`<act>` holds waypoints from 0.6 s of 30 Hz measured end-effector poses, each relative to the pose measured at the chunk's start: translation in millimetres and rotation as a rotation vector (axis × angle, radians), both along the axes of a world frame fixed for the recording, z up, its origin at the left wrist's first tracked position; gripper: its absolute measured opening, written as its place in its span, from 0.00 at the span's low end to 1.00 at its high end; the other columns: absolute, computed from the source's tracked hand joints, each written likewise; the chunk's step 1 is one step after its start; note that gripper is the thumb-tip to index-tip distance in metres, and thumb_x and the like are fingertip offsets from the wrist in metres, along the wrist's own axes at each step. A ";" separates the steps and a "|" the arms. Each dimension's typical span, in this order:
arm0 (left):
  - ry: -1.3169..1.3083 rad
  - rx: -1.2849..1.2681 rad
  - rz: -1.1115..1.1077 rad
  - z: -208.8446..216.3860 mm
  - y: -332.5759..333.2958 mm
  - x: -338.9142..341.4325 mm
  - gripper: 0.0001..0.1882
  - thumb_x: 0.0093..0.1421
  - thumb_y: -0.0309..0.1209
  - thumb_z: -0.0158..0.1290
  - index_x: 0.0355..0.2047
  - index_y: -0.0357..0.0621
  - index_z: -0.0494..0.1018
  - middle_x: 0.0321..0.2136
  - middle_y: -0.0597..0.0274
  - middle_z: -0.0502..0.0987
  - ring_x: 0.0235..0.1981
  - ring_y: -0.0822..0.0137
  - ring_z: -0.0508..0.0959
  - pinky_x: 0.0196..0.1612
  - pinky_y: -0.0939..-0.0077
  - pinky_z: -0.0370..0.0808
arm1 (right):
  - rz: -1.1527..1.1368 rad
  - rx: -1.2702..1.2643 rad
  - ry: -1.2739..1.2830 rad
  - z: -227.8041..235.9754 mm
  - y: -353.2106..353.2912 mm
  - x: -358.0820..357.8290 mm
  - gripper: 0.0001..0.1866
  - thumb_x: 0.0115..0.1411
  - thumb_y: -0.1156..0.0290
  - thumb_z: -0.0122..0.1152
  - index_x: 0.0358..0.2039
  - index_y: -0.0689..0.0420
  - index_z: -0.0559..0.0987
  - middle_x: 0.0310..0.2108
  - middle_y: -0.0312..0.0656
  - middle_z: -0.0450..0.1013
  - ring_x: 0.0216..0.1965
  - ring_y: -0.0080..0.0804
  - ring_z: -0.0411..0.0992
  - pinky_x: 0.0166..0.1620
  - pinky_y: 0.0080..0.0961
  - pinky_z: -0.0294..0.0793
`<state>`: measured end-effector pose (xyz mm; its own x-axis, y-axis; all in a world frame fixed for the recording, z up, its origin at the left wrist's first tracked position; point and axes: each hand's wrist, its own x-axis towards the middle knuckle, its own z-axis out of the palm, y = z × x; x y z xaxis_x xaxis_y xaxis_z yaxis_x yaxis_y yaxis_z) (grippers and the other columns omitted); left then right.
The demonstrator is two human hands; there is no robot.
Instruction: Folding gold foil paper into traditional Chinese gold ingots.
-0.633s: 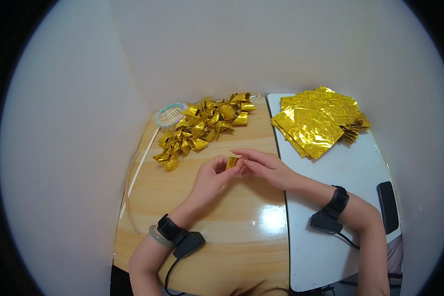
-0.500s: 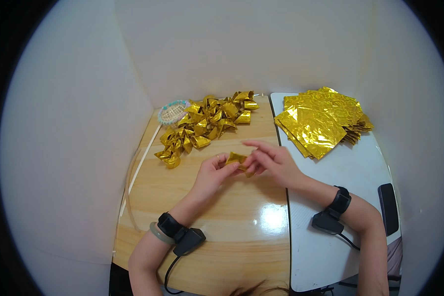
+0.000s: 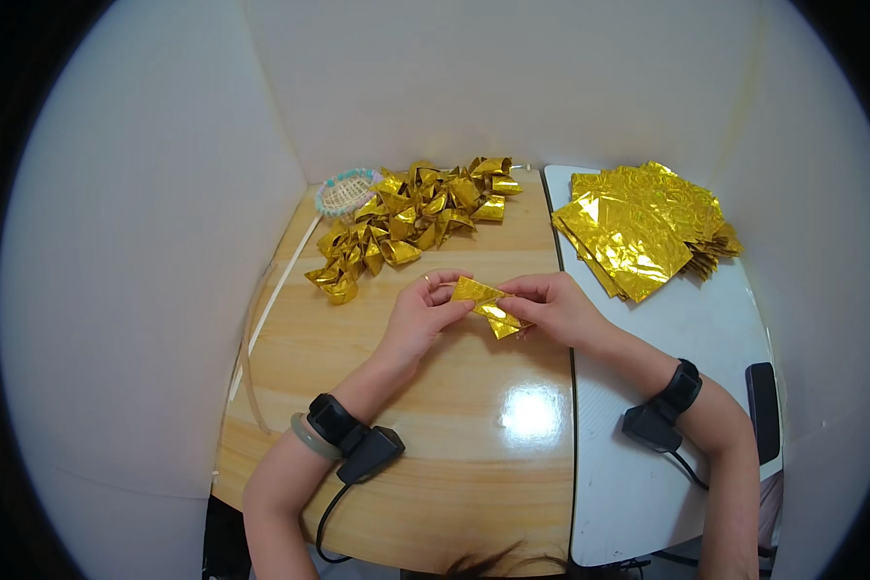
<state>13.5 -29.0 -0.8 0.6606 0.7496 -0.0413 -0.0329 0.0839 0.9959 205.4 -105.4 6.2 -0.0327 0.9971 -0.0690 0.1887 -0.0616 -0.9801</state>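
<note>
Between my hands, above the wooden tabletop, is a partly folded sheet of gold foil paper [image 3: 494,307]. My left hand [image 3: 429,311] pinches its left end, thumb on top. At the other end my right hand [image 3: 558,308] grips it with thumb and fingers; some fingertips are hidden behind the foil. Beyond them lies a heap of folded gold foil pieces [image 3: 403,222], curled at their ends. To the right rests a fanned stack of flat gold foil sheets [image 3: 628,235].
The wooden table [image 3: 435,483] meets a white table [image 3: 638,512] at a dark seam. A round woven fan with a beaded rim [image 3: 346,193] and pale handle lies far left. A dark phone [image 3: 763,414] sits at the right edge. Cables trail from both wrist-worn devices.
The foil has been turned and now shows a flatter, broader face. My right fingers have closed onto its right end. The whole view has shifted slightly.
</note>
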 end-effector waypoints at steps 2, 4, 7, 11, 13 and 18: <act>-0.049 0.001 0.025 -1.2 -0.2 0.4 0.13 0.57 0.26 0.54 0.44 0.40 0.72 0.37 0.65 0.77 0.33 0.79 0.75 0.39 0.86 0.71 | 0.042 -0.027 -0.019 0.2 0.7 4.3 0.18 0.59 0.67 0.59 0.48 0.61 0.73 0.26 0.36 0.75 0.25 0.15 0.71 0.29 0.15 0.71; 0.096 0.163 -0.052 -6.9 3.5 -0.3 0.15 0.55 0.23 0.56 0.44 0.41 0.72 0.35 0.66 0.77 0.29 0.80 0.74 0.37 0.85 0.71 | 0.050 -0.032 -0.116 1.8 4.1 10.7 0.20 0.57 0.67 0.61 0.49 0.60 0.73 0.25 0.36 0.74 0.24 0.16 0.70 0.29 0.15 0.71; 0.456 0.579 -0.122 -11.5 2.9 3.2 0.16 0.53 0.24 0.57 0.43 0.41 0.72 0.36 0.63 0.75 0.36 0.72 0.73 0.43 0.78 0.70 | 0.041 0.113 -0.423 -10.8 7.6 27.8 0.24 0.52 0.67 0.65 0.49 0.60 0.72 0.27 0.37 0.73 0.26 0.21 0.70 0.32 0.19 0.71; 0.373 1.107 0.004 -9.0 -2.6 0.1 0.17 0.50 0.26 0.58 0.43 0.44 0.74 0.41 0.58 0.71 0.46 0.61 0.67 0.51 0.69 0.66 | -0.008 0.195 -0.673 -8.2 10.0 27.3 0.27 0.48 0.66 0.68 0.49 0.58 0.72 0.33 0.43 0.72 0.33 0.32 0.72 0.38 0.27 0.71; 0.399 1.070 -0.161 -5.5 1.0 -2.3 0.16 0.50 0.29 0.59 0.42 0.48 0.76 0.45 0.57 0.67 0.52 0.53 0.60 0.55 0.63 0.61 | -0.054 0.291 -0.721 -11.5 9.7 28.2 0.25 0.50 0.66 0.66 0.48 0.59 0.72 0.33 0.43 0.73 0.34 0.32 0.72 0.38 0.26 0.71; 0.453 1.165 -0.207 -10.1 4.2 -2.8 0.16 0.52 0.31 0.58 0.43 0.52 0.78 0.45 0.58 0.68 0.50 0.53 0.61 0.55 0.63 0.62 | -0.168 0.557 -0.747 8.7 12.3 41.7 0.15 0.54 0.72 0.59 0.43 0.61 0.74 0.33 0.46 0.75 0.37 0.40 0.74 0.42 0.30 0.72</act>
